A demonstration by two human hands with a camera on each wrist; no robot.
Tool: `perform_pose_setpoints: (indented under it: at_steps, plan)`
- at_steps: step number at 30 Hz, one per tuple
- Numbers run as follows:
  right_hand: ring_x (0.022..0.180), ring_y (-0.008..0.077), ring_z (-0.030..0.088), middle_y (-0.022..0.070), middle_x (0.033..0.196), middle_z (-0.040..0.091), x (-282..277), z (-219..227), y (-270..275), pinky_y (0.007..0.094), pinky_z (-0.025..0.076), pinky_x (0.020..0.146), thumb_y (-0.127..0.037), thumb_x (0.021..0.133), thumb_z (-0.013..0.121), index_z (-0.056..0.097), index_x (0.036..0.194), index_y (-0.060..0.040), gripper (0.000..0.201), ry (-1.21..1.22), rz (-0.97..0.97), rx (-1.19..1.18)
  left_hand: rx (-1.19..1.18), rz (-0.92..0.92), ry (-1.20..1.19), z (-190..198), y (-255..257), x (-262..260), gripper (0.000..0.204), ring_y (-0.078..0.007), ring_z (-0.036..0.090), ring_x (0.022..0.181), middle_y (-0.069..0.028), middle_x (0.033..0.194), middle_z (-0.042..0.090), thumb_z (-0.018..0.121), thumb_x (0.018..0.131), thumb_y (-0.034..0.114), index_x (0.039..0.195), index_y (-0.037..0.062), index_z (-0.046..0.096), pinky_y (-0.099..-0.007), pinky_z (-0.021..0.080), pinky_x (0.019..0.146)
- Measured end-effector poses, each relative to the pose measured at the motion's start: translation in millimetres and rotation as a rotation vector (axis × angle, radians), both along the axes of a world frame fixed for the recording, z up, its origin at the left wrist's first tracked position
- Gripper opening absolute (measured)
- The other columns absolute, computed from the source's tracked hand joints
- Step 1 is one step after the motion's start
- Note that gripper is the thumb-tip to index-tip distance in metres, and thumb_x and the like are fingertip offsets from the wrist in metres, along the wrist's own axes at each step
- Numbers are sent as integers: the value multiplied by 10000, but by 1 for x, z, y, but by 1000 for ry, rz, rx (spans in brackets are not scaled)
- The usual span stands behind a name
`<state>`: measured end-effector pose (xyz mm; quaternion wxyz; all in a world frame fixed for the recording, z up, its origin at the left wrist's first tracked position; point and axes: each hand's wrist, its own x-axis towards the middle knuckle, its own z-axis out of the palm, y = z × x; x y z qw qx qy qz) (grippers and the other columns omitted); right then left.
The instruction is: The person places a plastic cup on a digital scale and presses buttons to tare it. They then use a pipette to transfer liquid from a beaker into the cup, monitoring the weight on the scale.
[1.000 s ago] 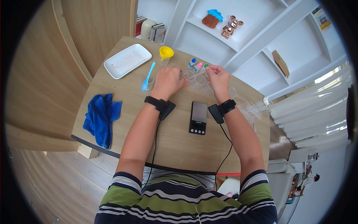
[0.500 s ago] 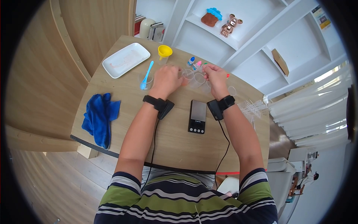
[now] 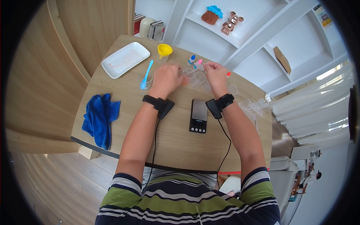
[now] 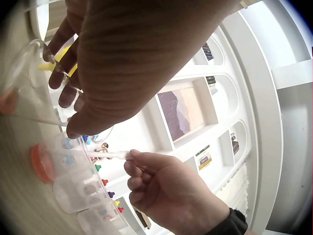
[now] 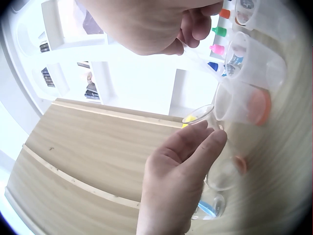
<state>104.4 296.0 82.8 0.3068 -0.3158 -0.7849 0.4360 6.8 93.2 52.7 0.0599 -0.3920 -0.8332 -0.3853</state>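
Observation:
The left hand (image 3: 166,79) grips a clear glass (image 5: 224,174) by its upper part, with a little orange liquid low inside, in the right wrist view. Between the thumb and fingertips of the right hand (image 4: 168,191) is the end of a translucent white stick or dropper (image 4: 110,155). It slants down into a plastic cup (image 5: 232,103) with orange-red liquid (image 5: 260,106) at its bottom; whether its tip touches the liquid cannot be told. More clear cups (image 3: 200,78) stand in a row beside it, with small colour-capped bottles (image 3: 192,59) behind.
A white tray (image 3: 131,52), a yellow funnel (image 3: 164,49) on a cup and a blue spoon (image 3: 146,75) in a cup are at the back left. A blue cloth (image 3: 98,120) lies front left, a black scale (image 3: 198,116) in the middle, clear sticks (image 3: 255,108) at right.
The right hand has moved slightly left, and the green cap beside its fingers is no longer visible in the head view. The left hand stays by the cups. The head view has shifted a little.

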Motion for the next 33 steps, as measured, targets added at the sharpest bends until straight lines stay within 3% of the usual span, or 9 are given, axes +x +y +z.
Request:
perform_pose_setpoints:
  at_steps: [1, 3, 6, 7, 9, 33]
  plan:
    - [807, 172, 771, 139, 917, 835, 0, -1, 0, 328, 591, 755, -238, 967, 818, 831, 1084, 59, 320, 0, -2, 0, -8, -1, -3, 1, -1, 0, 340, -363, 749, 1115, -165, 1126, 806, 874, 850, 250, 1137, 71, 835, -475, 601, 988]
    - [811, 89, 679, 56, 932, 788, 0, -2, 0, 279, 527, 712, -202, 1010, 800, 804, 1115, 64, 286, -12, 27, 51, -17, -2, -6, 2, -1, 1, 345, -363, 748, 1121, -164, 1133, 806, 875, 851, 248, 1144, 72, 834, -475, 601, 990]
    - [802, 80, 672, 48, 913, 784, -1, -3, -2, 279, 520, 712, -200, 1023, 788, 810, 1102, 61, 274, -16, 38, 60, -26, 3, -21, 2, -1, 0, 352, -363, 746, 1132, -166, 1148, 805, 876, 849, 246, 1152, 71, 833, -475, 599, 996]
    - [802, 80, 672, 48, 913, 784, -2, -5, -1, 279, 520, 712, -200, 1023, 788, 810, 1102, 61, 274, -16, 37, 60, -21, 1, -19, 1, 0, 0, 351, -364, 746, 1135, -166, 1152, 805, 876, 849, 246, 1150, 71, 833, -474, 599, 997]
    - [769, 169, 769, 144, 894, 834, -4, -6, -2, 341, 588, 723, -205, 999, 780, 831, 1082, 46, 270, 0, 43, 108, -15, -4, -18, 2, 0, 0, 350, -365, 746, 1137, -167, 1156, 805, 877, 848, 246, 1148, 70, 834, -474, 599, 997]
    - [780, 132, 741, 93, 891, 817, -3, -10, -1, 305, 580, 721, -273, 981, 843, 812, 1062, 34, 319, 51, 67, 22, -15, -5, -25, 0, 0, -1, 339, -367, 749, 1125, -160, 1141, 808, 864, 851, 238, 1143, 70, 830, -478, 601, 991]
